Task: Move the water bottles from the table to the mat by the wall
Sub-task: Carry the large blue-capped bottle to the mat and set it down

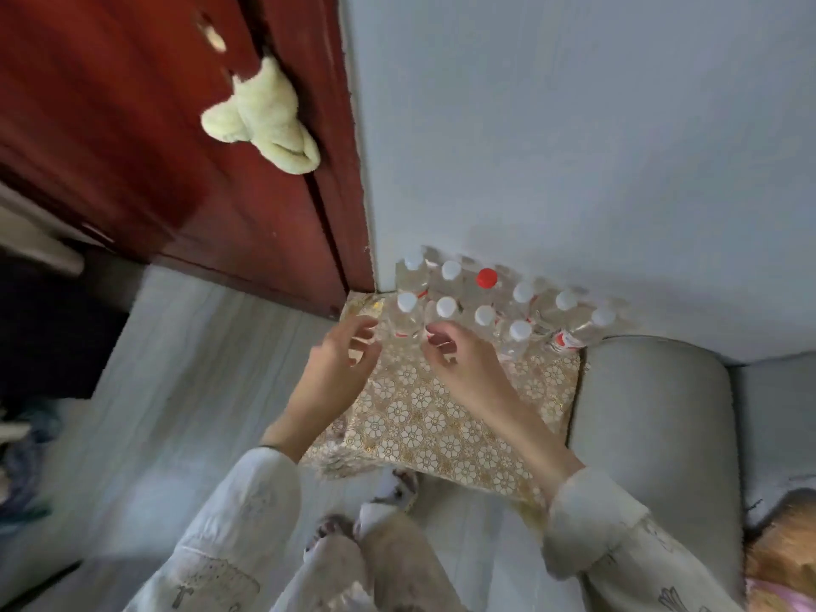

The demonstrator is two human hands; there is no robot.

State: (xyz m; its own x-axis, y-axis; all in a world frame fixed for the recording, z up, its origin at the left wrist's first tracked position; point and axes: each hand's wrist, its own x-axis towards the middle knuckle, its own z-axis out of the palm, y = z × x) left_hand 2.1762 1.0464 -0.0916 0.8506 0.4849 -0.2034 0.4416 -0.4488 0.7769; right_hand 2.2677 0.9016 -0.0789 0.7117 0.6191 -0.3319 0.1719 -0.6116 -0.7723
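A: From the head view, where are the water bottles relative to the mat?

B: All on the mat's far edge, against the wall. I count 10 caps in 2 staggered rows, 9 white and 1 red. Every bottle stands upright, long axis vertical, caps toward the camera.

A: And the hands?

B: Both hover over the mat, just on the near side of the front row. The left hand is beside the leftmost front bottle, fingers loosely curled and spread, holding nothing that I can see. The right hand sits just below the second front bottle, fingers half curled; blur keeps me from telling whether a fingertip touches it, but it grips nothing.

A: Which hand is nearer the mat's free part?

B: Both lie over it; the bare patterned stretch runs from the front row back toward the person.

A: Anything in the way?

B: A grey sofa arm abuts the mat's right edge, and a red-brown door with a pale cloth hanging on it stands beyond the mat's left corner. My guess: the hands are free to go back for more.
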